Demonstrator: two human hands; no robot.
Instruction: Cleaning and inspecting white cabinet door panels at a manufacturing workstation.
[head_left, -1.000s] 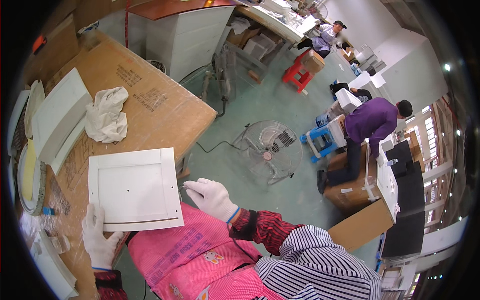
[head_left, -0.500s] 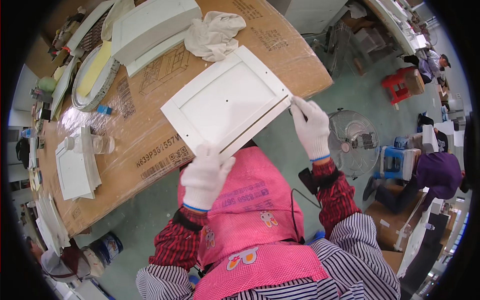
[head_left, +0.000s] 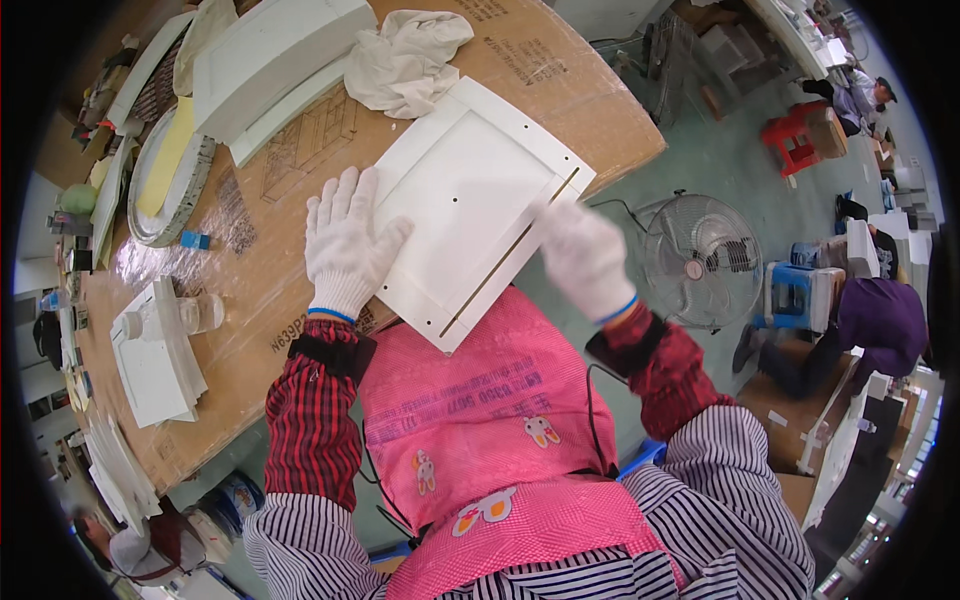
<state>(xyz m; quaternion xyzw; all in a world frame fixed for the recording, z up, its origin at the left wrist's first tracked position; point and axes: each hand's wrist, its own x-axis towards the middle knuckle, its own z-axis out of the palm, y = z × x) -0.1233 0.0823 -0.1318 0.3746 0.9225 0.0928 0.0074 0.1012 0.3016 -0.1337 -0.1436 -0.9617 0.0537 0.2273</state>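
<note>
A white framed panel [head_left: 480, 170] lies tilted across the cardboard-covered table's near edge, with one corner reaching over my pink apron. It has several small dark holes and a long groove along its right side. My left hand [head_left: 350, 240], in a white knit glove, is open with spread fingers, its thumb over the panel's left edge. My right hand [head_left: 585, 258], gloved the same way, is at the grooved edge. Motion blurs its fingers, so their grip and anything in them do not show.
On the table [head_left: 260, 350] are stacked white panels [head_left: 270, 70], a crumpled cloth [head_left: 410, 60], a round tub [head_left: 180, 200], a small blue block [head_left: 195, 240] and a clear bottle [head_left: 200, 313] beside thin white panels [head_left: 150, 370]. A floor fan [head_left: 700, 260] stands right; other people sit farther off.
My left hand has moved from the panel's near corner up to its left edge and spread open. My right hand has slid down and left along the grooved edge. The panel has turned slightly.
</note>
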